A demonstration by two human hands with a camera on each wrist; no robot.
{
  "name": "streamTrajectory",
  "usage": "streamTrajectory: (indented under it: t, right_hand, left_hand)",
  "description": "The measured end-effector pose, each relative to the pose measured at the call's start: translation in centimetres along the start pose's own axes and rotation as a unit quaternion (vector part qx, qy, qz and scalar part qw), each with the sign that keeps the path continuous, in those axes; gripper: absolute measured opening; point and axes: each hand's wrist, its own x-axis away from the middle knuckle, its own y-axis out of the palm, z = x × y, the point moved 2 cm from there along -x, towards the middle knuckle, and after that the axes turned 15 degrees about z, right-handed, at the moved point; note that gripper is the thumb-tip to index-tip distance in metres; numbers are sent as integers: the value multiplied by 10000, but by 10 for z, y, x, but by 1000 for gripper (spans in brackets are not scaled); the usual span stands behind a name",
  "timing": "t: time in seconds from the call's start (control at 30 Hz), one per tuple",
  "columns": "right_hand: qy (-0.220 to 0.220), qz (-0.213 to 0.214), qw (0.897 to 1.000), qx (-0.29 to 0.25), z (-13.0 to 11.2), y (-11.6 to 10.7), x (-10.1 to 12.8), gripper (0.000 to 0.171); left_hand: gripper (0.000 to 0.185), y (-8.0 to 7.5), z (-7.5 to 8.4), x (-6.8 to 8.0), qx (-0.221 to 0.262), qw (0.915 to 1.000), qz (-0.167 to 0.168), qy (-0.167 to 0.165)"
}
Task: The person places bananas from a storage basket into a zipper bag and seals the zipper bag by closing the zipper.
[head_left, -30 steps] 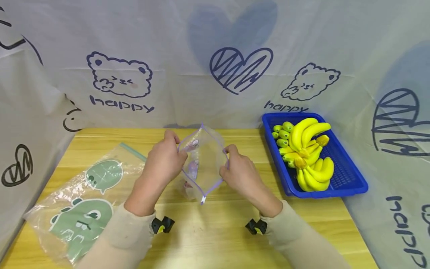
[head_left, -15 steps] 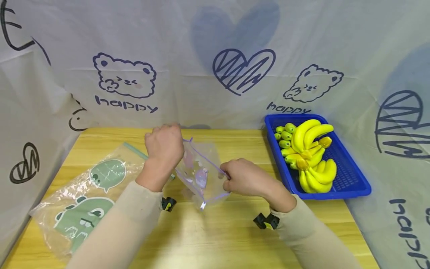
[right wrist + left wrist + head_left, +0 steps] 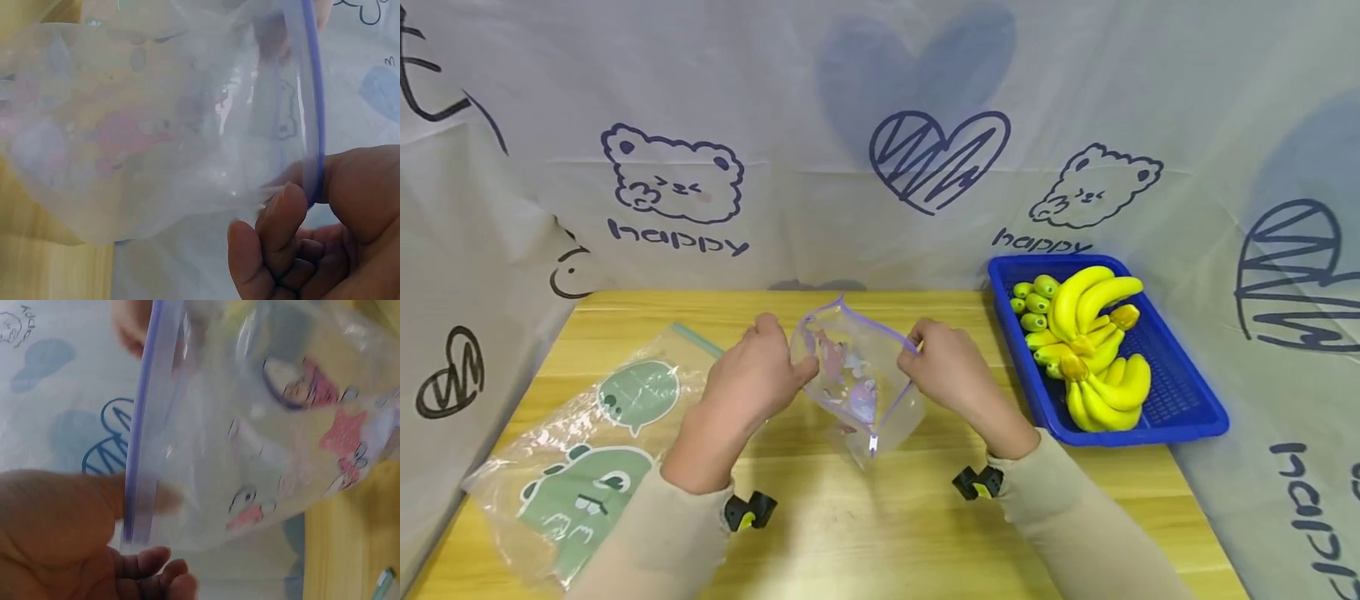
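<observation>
Since half a second ago both hands have drawn level, left hand (image 3: 752, 375) and right hand (image 3: 951, 367) each pinching the clear zip bag's (image 3: 857, 379) purple rim above the wooden surface (image 3: 880, 517), apparently spreading its mouth; filling it next needs one hand free.

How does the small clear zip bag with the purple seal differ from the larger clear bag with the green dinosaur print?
The small clear zip bag with the purple seal is held above the table, its mouth pulled open by the left hand and right hand; the larger clear bag with the green dinosaur print lies flat on the wooden table, untouched. The small bag shows pink and purple figures, the larger green ones. Both are transparent plastic.
</observation>
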Motion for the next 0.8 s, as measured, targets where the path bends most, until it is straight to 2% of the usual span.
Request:
streamTrajectory:
  t: [0.1,0.2,0.3,0.37,0.5,0.67,0.73,0.8]
  right_hand:
    - [-25,138,9999,72,0,4,0,15]
    - [-312,427,9975,472,-2,7,0,19]
    - [-517,722,9917,925,-3,8,1,24]
    - [-565,754,9896,1083,-3,7,1,26]
    - [-581,538,9911,1073,-4,2,-3,35]
    - [-579,597,9902,1124,-6,-1,-13,31]
    - [-586,667,9897,1121,-6,1,-16,27]
    - [-568,724,9900,1071,-4,2,-16,26]
  left_hand:
    - [38,7,2,7,-278,9991,215,250]
    - [12,15,7,8,-464,9939,760,658]
    - [17,22,12,8,-523,9861,1255,959]
    - [20,24,16,7,-535,9816,1470,1091]
    - [12,25,24,8,-580,9762,1594,1354]
    - [30,26,27,10,-638,9714,1644,1590]
    - [26,28,25,9,-565,9658,1943,1620]
    - [15,29,23,8,-424,9565,2355,1671]
